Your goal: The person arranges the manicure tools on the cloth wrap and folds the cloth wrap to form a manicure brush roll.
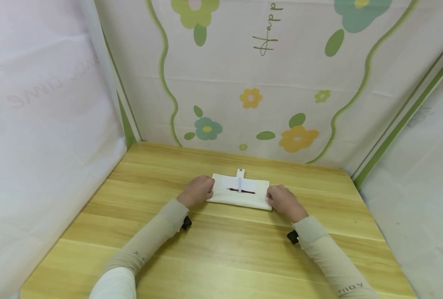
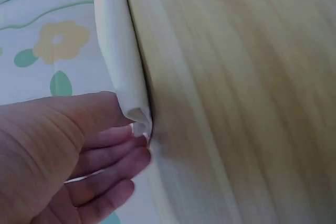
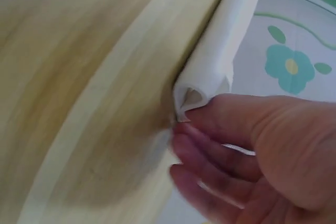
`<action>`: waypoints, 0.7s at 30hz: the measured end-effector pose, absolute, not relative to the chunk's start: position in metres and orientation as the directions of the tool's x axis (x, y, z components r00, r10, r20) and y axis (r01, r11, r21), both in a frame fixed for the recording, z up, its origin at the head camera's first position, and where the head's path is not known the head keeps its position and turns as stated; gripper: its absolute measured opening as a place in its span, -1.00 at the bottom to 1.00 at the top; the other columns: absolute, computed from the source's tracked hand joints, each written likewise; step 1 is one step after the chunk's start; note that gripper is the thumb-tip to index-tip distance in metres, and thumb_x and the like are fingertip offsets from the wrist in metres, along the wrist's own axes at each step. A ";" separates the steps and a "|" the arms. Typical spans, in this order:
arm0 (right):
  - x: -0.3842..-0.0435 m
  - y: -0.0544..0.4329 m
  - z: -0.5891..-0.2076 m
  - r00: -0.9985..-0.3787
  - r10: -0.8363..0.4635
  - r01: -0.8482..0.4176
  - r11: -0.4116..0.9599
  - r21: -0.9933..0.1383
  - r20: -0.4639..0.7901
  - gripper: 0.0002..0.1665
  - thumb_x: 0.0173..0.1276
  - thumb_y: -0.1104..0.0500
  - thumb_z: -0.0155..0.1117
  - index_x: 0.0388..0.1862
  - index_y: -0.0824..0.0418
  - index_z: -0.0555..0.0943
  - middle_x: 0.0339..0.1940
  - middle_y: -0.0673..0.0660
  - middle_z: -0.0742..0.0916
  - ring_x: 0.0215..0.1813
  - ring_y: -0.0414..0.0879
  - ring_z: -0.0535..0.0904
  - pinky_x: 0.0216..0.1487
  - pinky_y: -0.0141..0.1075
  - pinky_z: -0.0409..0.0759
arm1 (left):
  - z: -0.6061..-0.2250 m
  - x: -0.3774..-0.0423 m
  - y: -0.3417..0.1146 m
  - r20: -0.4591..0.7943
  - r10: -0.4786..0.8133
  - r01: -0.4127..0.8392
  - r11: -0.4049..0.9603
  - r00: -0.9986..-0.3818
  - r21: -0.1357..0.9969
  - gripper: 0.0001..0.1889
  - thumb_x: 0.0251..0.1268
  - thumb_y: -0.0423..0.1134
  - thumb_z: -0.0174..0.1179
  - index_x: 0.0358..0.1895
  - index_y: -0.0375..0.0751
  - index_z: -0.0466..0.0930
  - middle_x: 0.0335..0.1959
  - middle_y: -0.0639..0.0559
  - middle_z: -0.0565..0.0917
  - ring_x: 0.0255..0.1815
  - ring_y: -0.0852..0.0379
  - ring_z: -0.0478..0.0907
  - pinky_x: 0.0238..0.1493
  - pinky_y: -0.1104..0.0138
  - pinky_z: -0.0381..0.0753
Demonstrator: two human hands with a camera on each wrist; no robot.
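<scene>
A white folded pouch (image 1: 240, 202) lies on the wooden table, long side across, its front edge rolled over into a soft fold. A narrow strap (image 1: 241, 173) with a metal snap sticks out from its far side. On its upper face is a thin dark red brush-like stick (image 1: 245, 191), crossed by a pale band. My left hand (image 1: 199, 191) pinches the pouch's left end, thumb over the fold and fingers curled beneath. At the right end, my right hand (image 1: 284, 202) pinches the fabric the same way; the right wrist view shows the fold's hollow end beside the thumb.
The wooden table (image 1: 221, 257) runs up to a white flower-printed cloth (image 1: 221, 74) behind the pouch. White cloth walls (image 1: 45, 137) stand along the table's sides. A small black device (image 1: 186, 223) sits at the left wrist, another (image 1: 293, 237) at the right.
</scene>
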State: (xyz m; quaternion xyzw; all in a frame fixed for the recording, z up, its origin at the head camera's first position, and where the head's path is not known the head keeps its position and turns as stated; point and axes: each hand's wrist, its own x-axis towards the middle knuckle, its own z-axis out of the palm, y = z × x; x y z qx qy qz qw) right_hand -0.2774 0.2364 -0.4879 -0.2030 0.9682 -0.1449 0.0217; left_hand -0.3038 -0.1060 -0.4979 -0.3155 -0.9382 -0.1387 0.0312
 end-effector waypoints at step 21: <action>-0.260 0.239 -0.473 -0.809 -0.586 -0.539 0.772 -0.337 -0.050 -0.83 0.33 0.39 0.43 -0.36 0.23 0.60 -0.49 0.03 0.58 -0.43 -0.21 0.33 -0.38 -0.39 0.37 | -0.487 -0.302 -0.127 0.013 0.754 0.701 0.605 -0.657 0.377 -0.71 0.30 -0.16 0.49 -0.36 -0.24 0.57 -0.47 0.06 0.49 -0.41 0.25 0.32 -0.29 0.37 0.38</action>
